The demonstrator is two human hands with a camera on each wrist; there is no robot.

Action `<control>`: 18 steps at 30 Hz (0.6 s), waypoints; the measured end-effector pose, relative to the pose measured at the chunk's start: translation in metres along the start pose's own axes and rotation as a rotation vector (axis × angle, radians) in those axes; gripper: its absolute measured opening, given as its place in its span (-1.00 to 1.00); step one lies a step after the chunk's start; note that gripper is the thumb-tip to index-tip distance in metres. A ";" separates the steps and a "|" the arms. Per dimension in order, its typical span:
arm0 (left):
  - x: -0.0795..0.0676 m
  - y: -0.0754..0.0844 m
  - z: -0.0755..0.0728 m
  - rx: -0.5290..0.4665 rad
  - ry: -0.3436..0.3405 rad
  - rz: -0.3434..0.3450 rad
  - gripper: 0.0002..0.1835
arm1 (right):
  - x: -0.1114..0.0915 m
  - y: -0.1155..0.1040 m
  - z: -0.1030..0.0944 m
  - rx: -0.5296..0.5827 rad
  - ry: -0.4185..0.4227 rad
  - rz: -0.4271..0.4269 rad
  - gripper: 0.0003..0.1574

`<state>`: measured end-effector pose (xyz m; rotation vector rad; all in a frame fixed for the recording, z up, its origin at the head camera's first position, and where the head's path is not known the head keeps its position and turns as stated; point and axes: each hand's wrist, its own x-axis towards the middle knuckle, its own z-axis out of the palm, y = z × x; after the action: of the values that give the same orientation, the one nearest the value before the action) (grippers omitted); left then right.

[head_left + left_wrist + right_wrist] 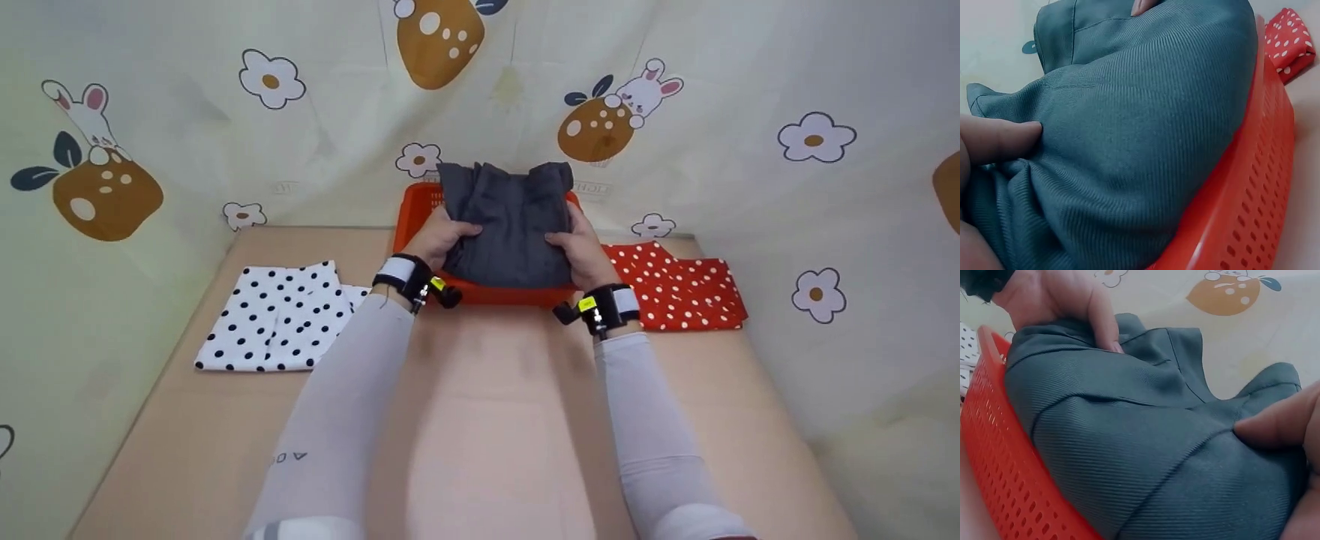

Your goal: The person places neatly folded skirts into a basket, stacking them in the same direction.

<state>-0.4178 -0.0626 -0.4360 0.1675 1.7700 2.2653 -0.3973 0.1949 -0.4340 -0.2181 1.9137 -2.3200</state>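
Observation:
A folded dark grey garment (514,225) is held up at the red plastic basket (487,294), over its opening. My left hand (441,236) grips the garment's left side, thumb on top; in the left wrist view the thumb presses into ribbed cloth (1129,112). On the opposite side my right hand (583,247) grips it the same way, and the right wrist view shows that thumb on a crease of the cloth (1145,439). The fingers beneath the garment are hidden, and so is most of the basket's inside.
Left of the basket lies a folded white cloth with black dots (274,319). A folded red cloth with white dots (679,289) lies to the right. Both rest on the beige table (487,420). A printed curtain (337,150) hangs behind and along the sides.

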 end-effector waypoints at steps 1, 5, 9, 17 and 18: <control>0.001 0.000 -0.001 0.013 0.008 0.002 -0.33 | 0.002 0.000 0.001 -0.013 0.006 -0.006 -0.07; 0.006 0.000 -0.005 0.045 0.042 -0.014 -0.35 | 0.010 0.003 0.007 -0.060 0.008 -0.026 -0.13; 0.011 0.001 -0.009 0.075 0.050 -0.030 -0.36 | 0.017 0.003 0.006 -0.084 0.009 -0.038 -0.15; 0.015 0.003 -0.018 0.127 -0.006 -0.012 -0.22 | 0.026 0.006 -0.001 -0.087 -0.009 -0.010 -0.11; 0.015 0.002 -0.019 0.139 -0.003 -0.021 -0.22 | 0.026 0.007 -0.001 -0.101 -0.007 0.000 -0.12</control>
<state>-0.4377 -0.0766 -0.4399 0.1776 1.9193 2.1268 -0.4228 0.1893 -0.4398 -0.2355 2.0295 -2.2215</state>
